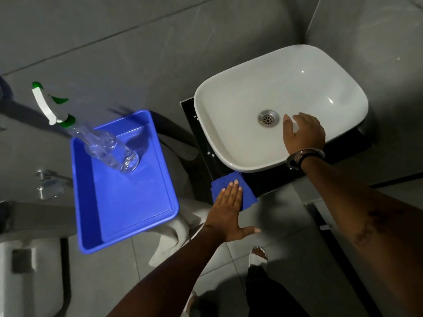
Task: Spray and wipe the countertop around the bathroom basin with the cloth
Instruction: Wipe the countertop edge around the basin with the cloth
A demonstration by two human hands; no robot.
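A white basin (251,92) sits on a black countertop (201,143). A folded blue cloth (248,197) lies on the countertop's front left corner. My left hand (229,211) presses flat on the cloth, fingers straight, thumb spread over the edge. My right hand (302,131) rests on the basin's front rim near the drain (268,118), fingers spread and holding nothing; a dark bracelet circles its wrist. A clear spray bottle (107,147) with a white and green trigger head stands in a blue tray (128,202) at the left.
The blue tray rests on a white toilet (176,225) left of the counter. Grey tiled walls rise behind the basin. A chrome fitting (45,179) shows at far left. My foot in a white sandal (258,256) stands on the grey floor tiles.
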